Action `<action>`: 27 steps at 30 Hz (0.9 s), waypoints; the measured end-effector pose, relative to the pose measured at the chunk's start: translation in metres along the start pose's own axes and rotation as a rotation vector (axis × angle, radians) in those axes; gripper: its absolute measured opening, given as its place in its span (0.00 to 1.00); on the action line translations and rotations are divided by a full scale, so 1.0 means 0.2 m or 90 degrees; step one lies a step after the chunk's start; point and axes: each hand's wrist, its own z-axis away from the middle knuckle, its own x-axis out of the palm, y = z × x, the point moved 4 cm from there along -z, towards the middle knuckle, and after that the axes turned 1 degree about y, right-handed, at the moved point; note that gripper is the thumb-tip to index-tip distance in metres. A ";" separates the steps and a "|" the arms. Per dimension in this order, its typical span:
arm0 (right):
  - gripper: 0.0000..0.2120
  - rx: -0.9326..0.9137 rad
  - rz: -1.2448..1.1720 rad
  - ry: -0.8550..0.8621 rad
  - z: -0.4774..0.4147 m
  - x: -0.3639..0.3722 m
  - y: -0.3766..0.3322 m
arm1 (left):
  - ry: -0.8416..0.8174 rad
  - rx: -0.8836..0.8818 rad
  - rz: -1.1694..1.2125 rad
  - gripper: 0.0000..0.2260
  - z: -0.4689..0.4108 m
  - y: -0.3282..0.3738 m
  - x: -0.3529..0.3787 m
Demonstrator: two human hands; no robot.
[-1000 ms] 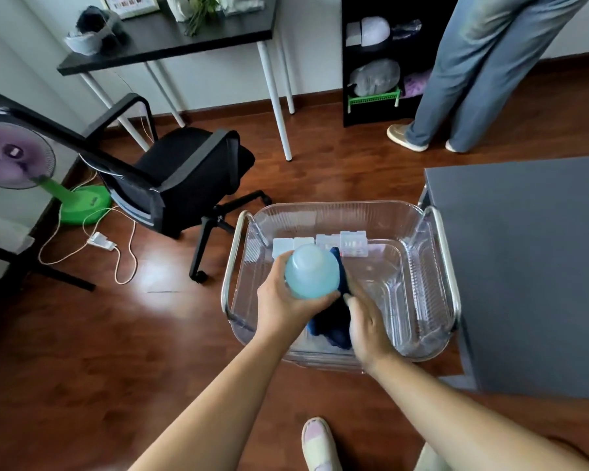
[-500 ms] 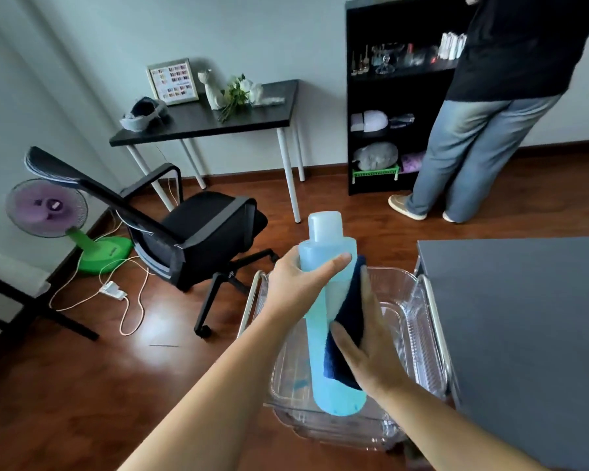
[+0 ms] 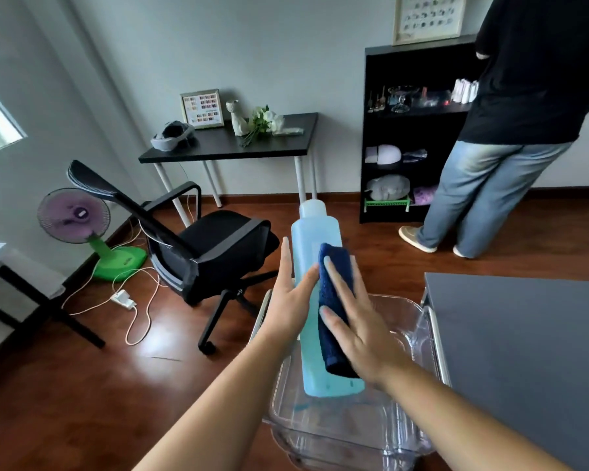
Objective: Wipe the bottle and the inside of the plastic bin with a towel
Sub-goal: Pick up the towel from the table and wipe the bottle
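**Bottle under the towel, bin yet to come**

The pale blue bottle (image 3: 312, 232) stands nearly upright over the clear plastic bin (image 3: 402, 307), cap up and base down within the bin's opening; whether the base rests on the bin floor cannot be told. The left hand (image 3: 289, 300) holds it from the left, thumb laid across the front and one finger straight up along the edge. The other fingers are hidden behind, so the grip is judged to be thumb against fingers. The right hand (image 3: 361, 328) is flat, fingers straight and spread, pressing the folded dark blue towel (image 3: 334, 300) against the bottle's front and right side.

By this picture the task is in its first half — the towel covers the bottle's middle and lower body, while the shoulder, the cap and the far side are uncovered. The bin's inside shows no towel on it; that part is judged wholly left to do. The bin sits just beside a grey counter (image 3: 524, 351).
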 end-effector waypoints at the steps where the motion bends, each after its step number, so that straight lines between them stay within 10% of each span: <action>1: 0.29 -0.010 0.006 -0.007 0.06 0.03 0.00 | 0.003 -0.014 0.015 0.29 -0.01 0.00 -0.01; 17: 0.28 0.054 -0.391 -0.016 0.11 -0.06 -0.10 | -0.020 -0.040 0.203 0.20 -0.02 0.11 0.02; 27: 0.22 -0.009 -0.152 0.027 -0.27 -0.26 -0.23 | -0.129 0.005 0.223 0.27 0.07 0.21 0.10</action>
